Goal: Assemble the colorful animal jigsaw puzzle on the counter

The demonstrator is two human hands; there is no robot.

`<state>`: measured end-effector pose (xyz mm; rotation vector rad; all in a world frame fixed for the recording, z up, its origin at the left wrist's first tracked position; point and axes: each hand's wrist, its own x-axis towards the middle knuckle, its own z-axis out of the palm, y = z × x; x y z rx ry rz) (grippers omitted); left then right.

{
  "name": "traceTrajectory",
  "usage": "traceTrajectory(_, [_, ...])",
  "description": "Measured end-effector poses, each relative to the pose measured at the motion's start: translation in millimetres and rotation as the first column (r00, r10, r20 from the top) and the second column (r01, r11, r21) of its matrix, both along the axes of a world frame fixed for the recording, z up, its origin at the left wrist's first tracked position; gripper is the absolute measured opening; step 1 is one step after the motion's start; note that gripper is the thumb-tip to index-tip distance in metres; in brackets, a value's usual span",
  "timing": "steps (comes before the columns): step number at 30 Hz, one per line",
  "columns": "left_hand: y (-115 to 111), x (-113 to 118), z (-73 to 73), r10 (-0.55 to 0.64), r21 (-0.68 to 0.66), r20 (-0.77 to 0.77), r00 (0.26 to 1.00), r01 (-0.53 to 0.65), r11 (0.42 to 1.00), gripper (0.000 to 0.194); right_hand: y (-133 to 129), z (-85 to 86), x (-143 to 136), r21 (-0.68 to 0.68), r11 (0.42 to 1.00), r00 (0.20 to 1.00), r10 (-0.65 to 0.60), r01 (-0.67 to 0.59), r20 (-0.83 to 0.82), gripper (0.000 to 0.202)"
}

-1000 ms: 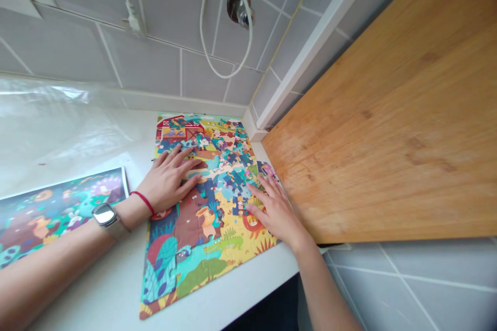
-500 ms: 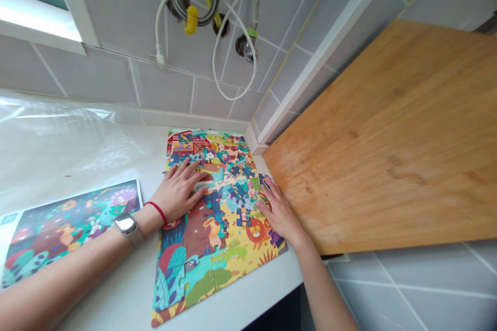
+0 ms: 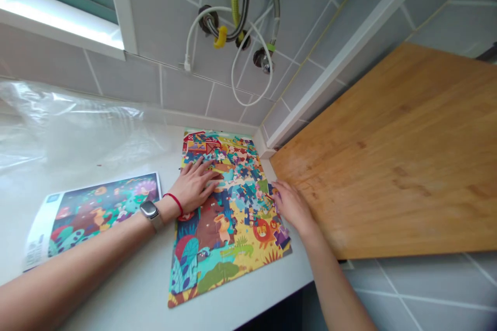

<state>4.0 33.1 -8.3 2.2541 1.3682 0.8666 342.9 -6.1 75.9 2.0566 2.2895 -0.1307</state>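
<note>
A colourful animal jigsaw puzzle [image 3: 217,274] lies on the white counter, with loose pieces scattered over its upper and middle parts. My left hand [image 3: 195,186] rests palm down on the puzzle's left side, fingers spread, holding nothing. At the right edge, my right hand [image 3: 292,206] has its fingers bent and close together around a dark puzzle piece [image 3: 273,190], which they partly hide. Just below that hand, a purple puzzle piece [image 3: 282,238] lies over the puzzle's border near the lion picture.
Left of the puzzle lies a printed picture sheet [image 3: 104,207], partly under my left forearm. Clear plastic wrap [image 3: 77,124] spreads along the back wall. A wooden board [image 3: 388,165] stands close on the right. Hoses and a white cable [image 3: 234,83] hang above.
The view has shifted, so everything sits farther right. My right hand's fingers have drawn in around the dark piece at the edge. My left hand stays flat on the puzzle.
</note>
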Motion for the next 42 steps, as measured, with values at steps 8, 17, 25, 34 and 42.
traceTrajectory(8, [16.4, -16.6, 16.4, 0.128, 0.040, 0.485, 0.865, -0.168, 0.985, 0.066, 48.2, 3.4, 3.4, -0.100, 0.995, 0.999, -0.011, 0.015, 0.044, 0.046])
traceTrajectory(17, [16.8, -20.4, 19.5, 0.187, 0.038, 0.683, 0.706, -0.290, 0.956, 0.062, 55.5, 14.4, 0.0, -0.039, 0.996, 0.991, -0.089, 0.085, -0.102, 0.020])
traceTrajectory(25, [16.4, -20.6, 18.6, 0.248, -0.079, 0.723, 0.644, -0.279, 0.957, 0.073, 60.8, 9.1, -36.5, 0.013, 0.997, 0.772, -0.049, 0.074, -0.634, 0.021])
traceTrajectory(34, [12.9, -18.9, 22.2, 0.306, -0.236, 0.738, 0.601, -0.195, 0.952, 0.083, 64.5, -51.7, -150.7, -0.157, 0.981, 0.383, -0.102, -0.116, -0.918, 0.046])
traceTrajectory(42, [9.8, -16.6, 26.0, 0.324, -0.269, 0.744, 0.584, -0.181, 0.946, 0.081, 66.6, -63.8, -156.4, -0.075, 0.989, 0.382, -0.020, -0.130, -0.924, 0.028])
